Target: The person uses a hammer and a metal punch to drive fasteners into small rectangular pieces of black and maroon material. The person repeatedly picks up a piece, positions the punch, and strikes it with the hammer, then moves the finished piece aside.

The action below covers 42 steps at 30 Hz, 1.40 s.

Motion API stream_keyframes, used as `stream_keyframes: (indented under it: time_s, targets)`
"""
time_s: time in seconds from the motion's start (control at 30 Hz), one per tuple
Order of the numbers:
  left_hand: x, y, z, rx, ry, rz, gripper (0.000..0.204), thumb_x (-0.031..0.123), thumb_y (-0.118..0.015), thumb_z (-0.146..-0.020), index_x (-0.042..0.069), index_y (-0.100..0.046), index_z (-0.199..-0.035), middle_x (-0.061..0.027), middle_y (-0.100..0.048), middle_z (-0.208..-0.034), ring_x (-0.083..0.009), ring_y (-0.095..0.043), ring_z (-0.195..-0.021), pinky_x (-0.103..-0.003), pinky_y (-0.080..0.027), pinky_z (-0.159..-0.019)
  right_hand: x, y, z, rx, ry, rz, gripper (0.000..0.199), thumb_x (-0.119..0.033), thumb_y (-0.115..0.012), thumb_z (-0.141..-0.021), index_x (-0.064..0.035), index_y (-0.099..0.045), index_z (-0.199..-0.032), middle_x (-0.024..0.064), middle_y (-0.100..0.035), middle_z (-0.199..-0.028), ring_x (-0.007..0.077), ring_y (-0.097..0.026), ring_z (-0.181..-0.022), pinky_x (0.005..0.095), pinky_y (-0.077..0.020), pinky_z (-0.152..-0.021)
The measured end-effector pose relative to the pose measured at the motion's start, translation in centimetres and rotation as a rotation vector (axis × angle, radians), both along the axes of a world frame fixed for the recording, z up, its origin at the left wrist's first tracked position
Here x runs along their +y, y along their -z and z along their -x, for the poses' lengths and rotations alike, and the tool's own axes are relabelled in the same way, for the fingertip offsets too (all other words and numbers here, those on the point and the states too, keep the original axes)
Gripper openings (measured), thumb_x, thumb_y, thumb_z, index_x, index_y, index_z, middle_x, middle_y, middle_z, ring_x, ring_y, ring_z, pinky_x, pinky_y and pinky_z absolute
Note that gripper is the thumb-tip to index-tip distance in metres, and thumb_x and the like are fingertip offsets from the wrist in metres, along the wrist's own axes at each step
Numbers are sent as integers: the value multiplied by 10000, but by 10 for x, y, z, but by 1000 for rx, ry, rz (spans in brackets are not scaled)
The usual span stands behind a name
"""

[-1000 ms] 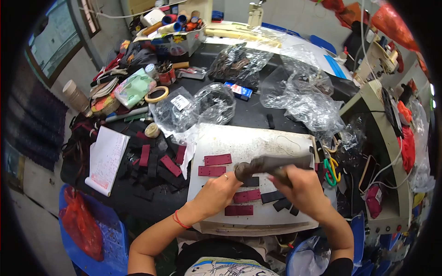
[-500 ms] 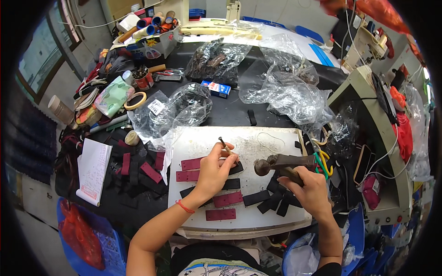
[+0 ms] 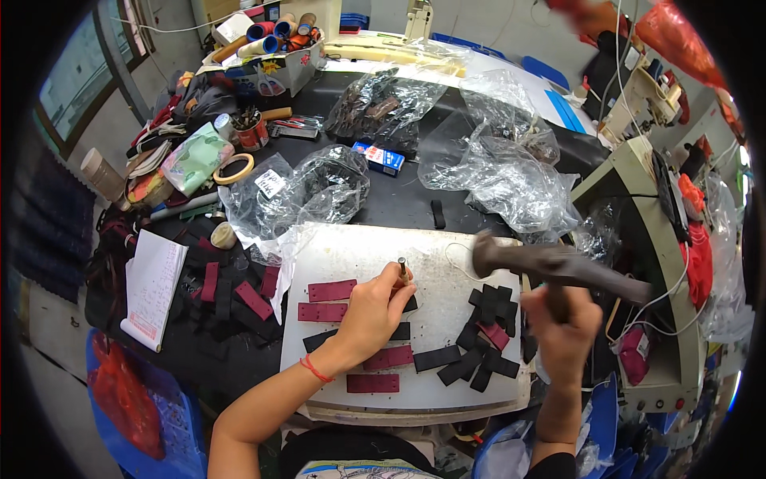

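Note:
My left hand [image 3: 369,318] pinches a slim metal punch [image 3: 403,270], its dark top pointing up, above the white cutting board [image 3: 435,393]. Beneath and around that hand lie maroon strips [image 3: 373,383] and black strips [image 3: 437,358], several with small holes. The punch's lower tip is hidden by my fingers. To the right, my right hand [image 3: 562,329] grips the handle of a hammer [image 3: 550,263], raised over the board's right side and slightly blurred. A pile of black strips [image 3: 493,299] with one maroon strip [image 3: 495,334] in it rests below the hammer head.
Left of the board are loose strips [image 3: 254,301] and a notepad [image 3: 155,289]. Behind stand clear plastic bags [image 3: 319,191], a small blue box [image 3: 378,158] and a tape roll [image 3: 233,169]. A pale machine housing [image 3: 650,191] borders the right side.
My right hand has lifted the hammer, its head now higher and swung rightward. The left hand has shifted slightly down with the punch turned more upright. The maroon strip in the pile has come into view.

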<state>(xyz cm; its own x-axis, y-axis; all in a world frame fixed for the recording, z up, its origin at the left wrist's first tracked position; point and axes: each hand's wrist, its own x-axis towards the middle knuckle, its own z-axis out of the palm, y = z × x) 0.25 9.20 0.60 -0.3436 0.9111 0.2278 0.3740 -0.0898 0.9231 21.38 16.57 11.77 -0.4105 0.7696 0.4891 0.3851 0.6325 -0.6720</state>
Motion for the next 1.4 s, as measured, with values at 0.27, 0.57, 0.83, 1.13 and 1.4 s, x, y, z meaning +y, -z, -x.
stream_keyframes:
  time_s: [0.27,0.57,0.83,1.13,1.4]
  targets:
    - [-7,3,-13,351,50,-131,157,67,-588,-891,-1,-508,-1008,-188,-612,-769,-412,-618,-689,-460,-501,-572,-3,-22,3,-246,-86,-264,231,-216,-692,-880,-21,-594,-805,36,-585,-627,116,-536,-468,258,-401,-433]
    - [3,10,11,-408,81,157,200,84,-587,-935,-35,-479,-1055,-111,-635,-946,-166,-675,-876,-259,-573,-761,0,11,-1,-454,-114,-18,240,-238,-764,-781,-53,-627,-849,110,-587,-629,281,-572,-514,360,-431,-481]
    - [-3,-2,1,-24,83,29,144,75,-627,-906,-25,-540,-960,-122,-679,-818,-170,-693,-784,-281,-541,-685,-1,1,1,-317,-69,-32,219,-201,-781,-764,-42,-676,-871,104,-632,-676,246,-586,-524,333,-439,-501]
    - [-8,3,-13,312,63,-141,168,103,-651,-874,0,-553,-963,-169,-636,-792,-346,-641,-710,-385,-501,-588,-19,-34,-2,216,69,55,204,-40,-787,-738,2,-687,-910,37,-627,-691,70,-525,-550,225,-433,-546]
    - [5,-5,11,-443,18,187,236,88,-588,-927,-9,-509,-1127,-113,-599,-952,-187,-678,-867,-260,-574,-681,-2,2,13,-531,-162,-190,273,-279,-731,-809,-70,-558,-780,102,-597,-639,300,-585,-528,385,-440,-473]
